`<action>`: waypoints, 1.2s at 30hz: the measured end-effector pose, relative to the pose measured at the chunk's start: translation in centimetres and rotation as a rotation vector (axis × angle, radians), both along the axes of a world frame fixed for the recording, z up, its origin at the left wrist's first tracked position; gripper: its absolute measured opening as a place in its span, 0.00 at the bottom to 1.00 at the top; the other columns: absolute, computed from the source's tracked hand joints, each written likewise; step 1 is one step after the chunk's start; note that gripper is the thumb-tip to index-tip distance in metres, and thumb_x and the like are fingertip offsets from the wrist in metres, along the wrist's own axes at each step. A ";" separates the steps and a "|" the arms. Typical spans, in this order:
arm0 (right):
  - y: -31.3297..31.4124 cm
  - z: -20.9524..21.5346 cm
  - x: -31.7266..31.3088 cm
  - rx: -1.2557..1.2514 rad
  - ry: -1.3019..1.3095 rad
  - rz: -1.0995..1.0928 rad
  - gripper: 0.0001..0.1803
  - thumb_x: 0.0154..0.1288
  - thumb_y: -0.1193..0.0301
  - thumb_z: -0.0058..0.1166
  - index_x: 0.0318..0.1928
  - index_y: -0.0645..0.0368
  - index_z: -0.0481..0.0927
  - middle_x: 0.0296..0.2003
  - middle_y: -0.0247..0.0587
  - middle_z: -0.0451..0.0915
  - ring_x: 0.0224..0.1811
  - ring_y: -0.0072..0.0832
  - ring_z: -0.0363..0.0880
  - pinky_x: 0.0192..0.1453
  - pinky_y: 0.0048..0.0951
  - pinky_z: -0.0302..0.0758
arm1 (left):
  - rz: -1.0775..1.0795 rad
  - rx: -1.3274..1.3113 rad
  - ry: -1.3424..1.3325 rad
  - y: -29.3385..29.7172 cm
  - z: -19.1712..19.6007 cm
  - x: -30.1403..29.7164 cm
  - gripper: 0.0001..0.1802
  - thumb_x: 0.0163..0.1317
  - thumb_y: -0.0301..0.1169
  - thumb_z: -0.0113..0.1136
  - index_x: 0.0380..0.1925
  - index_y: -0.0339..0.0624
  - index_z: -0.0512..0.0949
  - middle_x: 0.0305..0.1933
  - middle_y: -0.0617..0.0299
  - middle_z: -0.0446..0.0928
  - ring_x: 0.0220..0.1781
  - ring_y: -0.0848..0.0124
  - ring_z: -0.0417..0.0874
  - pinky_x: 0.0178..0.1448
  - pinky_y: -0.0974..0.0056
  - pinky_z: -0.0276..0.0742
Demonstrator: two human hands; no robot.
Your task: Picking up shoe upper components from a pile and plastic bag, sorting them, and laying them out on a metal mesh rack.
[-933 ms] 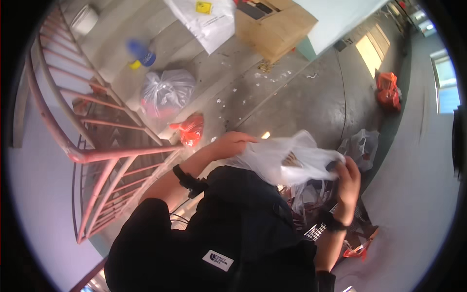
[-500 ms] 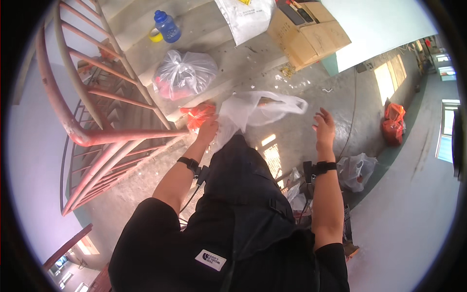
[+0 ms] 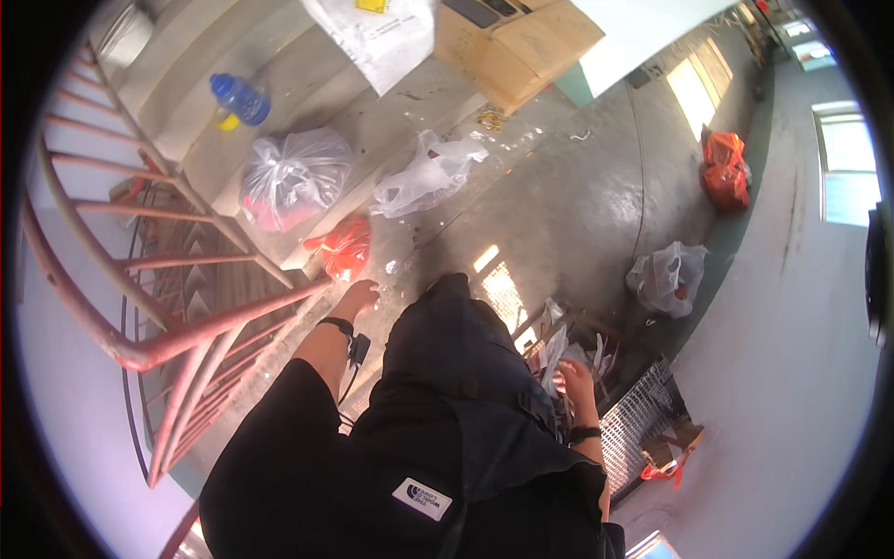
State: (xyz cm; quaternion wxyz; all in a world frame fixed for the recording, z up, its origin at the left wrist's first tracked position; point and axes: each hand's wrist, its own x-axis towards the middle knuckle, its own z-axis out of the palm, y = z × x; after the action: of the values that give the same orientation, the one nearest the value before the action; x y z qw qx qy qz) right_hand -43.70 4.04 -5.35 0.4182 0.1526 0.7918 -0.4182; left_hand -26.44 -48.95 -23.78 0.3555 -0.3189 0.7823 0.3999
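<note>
My left hand (image 3: 358, 297) hangs beside the end of the railing, its fingers loosely bent and slightly apart, with nothing visible in it. Just beyond it, a tied red plastic bag (image 3: 346, 250) rests by the step edge. A crumpled white plastic bag (image 3: 430, 174) lies flat farther ahead, out of reach of both hands. Low on my right side, my right hand (image 3: 576, 378) is beside some crumpled whitish plastic (image 3: 554, 347). Its fingers are partly hidden, so I cannot tell whether they grip anything.
A red-brown metal railing (image 3: 140, 354) borders the stairs on my left. On the steps are a full clear bag (image 3: 296, 177), a blue bottle (image 3: 244, 101) and a white sack (image 3: 382, 37). A cardboard box (image 3: 521, 51) stands ahead. Red (image 3: 724, 172) and white (image 3: 669, 278) bags line the right wall.
The white plastic bag, spread out between my hands before, now lies on the floor ahead. My right hand has swung down and back to the crumpled plastic. My left hand has drawn back.
</note>
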 end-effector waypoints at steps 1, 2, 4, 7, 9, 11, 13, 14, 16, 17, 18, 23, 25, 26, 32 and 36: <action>1.3 0.1 1.2 0.017 -0.053 -0.114 0.17 0.73 0.65 0.55 0.56 0.60 0.80 0.40 0.36 0.84 0.36 0.23 0.85 0.37 0.23 0.78 | 0.067 -0.012 0.012 -0.1 0.9 -1.7 0.24 0.61 0.33 0.56 0.58 0.43 0.81 0.58 0.48 0.82 0.63 0.52 0.81 0.67 0.54 0.76; 1.9 0.0 2.1 0.025 -0.112 -0.211 0.17 0.72 0.65 0.55 0.57 0.59 0.80 0.41 0.37 0.84 0.37 0.24 0.85 0.37 0.24 0.79 | 0.001 -0.081 0.068 -0.6 1.3 -2.8 0.24 0.62 0.34 0.55 0.58 0.42 0.81 0.59 0.46 0.81 0.63 0.51 0.80 0.67 0.52 0.76; 1.8 -0.6 3.5 0.009 -0.152 -0.214 0.17 0.72 0.65 0.55 0.57 0.59 0.80 0.41 0.37 0.84 0.37 0.25 0.85 0.37 0.25 0.80 | -0.060 -0.192 0.190 -2.3 1.5 -4.7 0.25 0.62 0.36 0.54 0.59 0.42 0.81 0.59 0.44 0.81 0.63 0.49 0.80 0.67 0.51 0.75; 1.8 -0.9 4.4 0.018 -0.222 -0.200 0.18 0.72 0.64 0.56 0.56 0.59 0.81 0.40 0.38 0.84 0.37 0.26 0.85 0.38 0.27 0.80 | -0.047 -0.209 0.419 -1.3 3.1 -9.7 0.24 0.65 0.33 0.51 0.60 0.43 0.80 0.55 0.43 0.83 0.59 0.50 0.83 0.65 0.53 0.77; 1.1 -1.9 4.2 0.046 -0.232 -0.091 0.18 0.71 0.63 0.56 0.56 0.60 0.81 0.40 0.39 0.85 0.38 0.26 0.86 0.39 0.28 0.80 | 0.112 -0.122 0.472 0.6 4.6 -12.1 0.25 0.65 0.36 0.53 0.60 0.41 0.79 0.57 0.43 0.82 0.60 0.49 0.82 0.65 0.53 0.77; 0.9 -3.7 4.0 0.035 -0.269 -0.054 0.19 0.71 0.63 0.56 0.56 0.60 0.81 0.41 0.40 0.86 0.39 0.27 0.86 0.41 0.28 0.80 | 0.144 -0.078 0.430 3.1 5.6 -12.4 0.26 0.63 0.36 0.55 0.61 0.41 0.78 0.59 0.43 0.81 0.61 0.48 0.81 0.64 0.53 0.77; -1.3 -5.8 2.9 -0.019 -0.305 0.077 0.21 0.71 0.64 0.56 0.59 0.62 0.79 0.42 0.37 0.85 0.39 0.24 0.84 0.40 0.25 0.76 | 0.173 -0.045 0.395 3.3 4.6 -10.4 0.28 0.62 0.37 0.57 0.62 0.40 0.77 0.61 0.42 0.79 0.62 0.47 0.80 0.64 0.52 0.77; -2.1 -7.0 2.7 -0.026 -0.359 0.121 0.19 0.71 0.65 0.56 0.58 0.62 0.80 0.43 0.37 0.85 0.40 0.25 0.84 0.41 0.24 0.76 | 0.202 -0.097 0.369 3.5 3.3 -8.4 0.30 0.60 0.37 0.59 0.64 0.42 0.76 0.61 0.43 0.79 0.63 0.48 0.80 0.66 0.51 0.76; -2.9 -8.9 2.3 -0.026 -0.396 0.187 0.18 0.72 0.66 0.55 0.57 0.62 0.80 0.43 0.38 0.85 0.40 0.25 0.84 0.42 0.24 0.76 | 0.255 -0.177 0.344 2.5 -0.2 -4.2 0.35 0.57 0.37 0.61 0.67 0.44 0.72 0.63 0.41 0.77 0.65 0.48 0.78 0.68 0.49 0.74; -4.1 -10.7 2.1 -0.050 -0.411 0.247 0.18 0.72 0.67 0.55 0.57 0.62 0.80 0.43 0.38 0.85 0.41 0.25 0.84 0.42 0.24 0.76 | 0.284 -0.266 0.278 0.5 -2.7 -1.4 0.36 0.57 0.36 0.62 0.68 0.44 0.71 0.63 0.41 0.77 0.66 0.48 0.77 0.68 0.49 0.74; -5.3 -11.6 2.4 -0.023 -0.406 0.249 0.16 0.73 0.68 0.53 0.56 0.62 0.80 0.44 0.38 0.85 0.41 0.25 0.85 0.43 0.24 0.77 | 0.309 -0.354 0.204 -1.4 -4.8 1.6 0.37 0.57 0.36 0.62 0.69 0.44 0.69 0.63 0.40 0.76 0.66 0.48 0.77 0.68 0.49 0.74; -8.0 -13.9 -0.2 0.088 -0.380 0.202 0.16 0.73 0.69 0.53 0.56 0.62 0.81 0.44 0.39 0.85 0.41 0.24 0.85 0.44 0.24 0.77 | 0.289 -0.661 -0.029 -8.6 -12.5 3.2 0.47 0.55 0.31 0.63 0.77 0.57 0.58 0.83 0.48 0.50 0.64 0.45 0.79 0.59 0.46 0.82; -9.7 -16.8 -0.8 0.117 -0.403 0.326 0.15 0.73 0.70 0.54 0.56 0.62 0.81 0.43 0.38 0.85 0.41 0.24 0.85 0.45 0.24 0.78 | 0.023 -0.637 -0.099 -12.7 -14.7 3.2 0.51 0.56 0.31 0.62 0.80 0.62 0.52 0.83 0.50 0.48 0.64 0.47 0.80 0.56 0.48 0.84; -10.6 -18.5 -1.2 0.103 -0.411 0.341 0.15 0.73 0.71 0.54 0.56 0.63 0.81 0.42 0.39 0.86 0.41 0.24 0.85 0.45 0.25 0.79 | 0.029 -0.623 -0.115 -14.3 -15.8 2.8 0.51 0.56 0.31 0.62 0.80 0.62 0.52 0.83 0.50 0.48 0.64 0.47 0.80 0.56 0.48 0.84; -19.9 -26.7 -2.0 0.033 -0.428 0.433 0.16 0.74 0.70 0.53 0.56 0.65 0.80 0.44 0.41 0.85 0.44 0.25 0.85 0.49 0.26 0.80 | 0.280 -0.542 -0.369 -21.5 -21.9 3.8 0.55 0.61 0.69 0.53 0.81 0.60 0.45 0.78 0.40 0.59 0.65 0.49 0.80 0.64 0.49 0.80; -25.6 -28.1 -2.1 -0.065 -0.413 0.510 0.14 0.74 0.71 0.54 0.55 0.65 0.81 0.44 0.42 0.85 0.44 0.26 0.85 0.50 0.28 0.82 | 0.091 -0.644 -0.464 -16.0 -23.8 3.7 0.51 0.61 0.62 0.60 0.78 0.49 0.56 0.64 0.42 0.76 0.60 0.47 0.84 0.58 0.46 0.82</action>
State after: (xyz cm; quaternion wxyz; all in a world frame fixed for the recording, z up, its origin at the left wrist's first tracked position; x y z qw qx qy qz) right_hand -45.78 -21.55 -33.43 0.6659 0.0176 0.6892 -0.2851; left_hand -22.78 -65.00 -47.55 0.3865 -0.5302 0.7517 0.0669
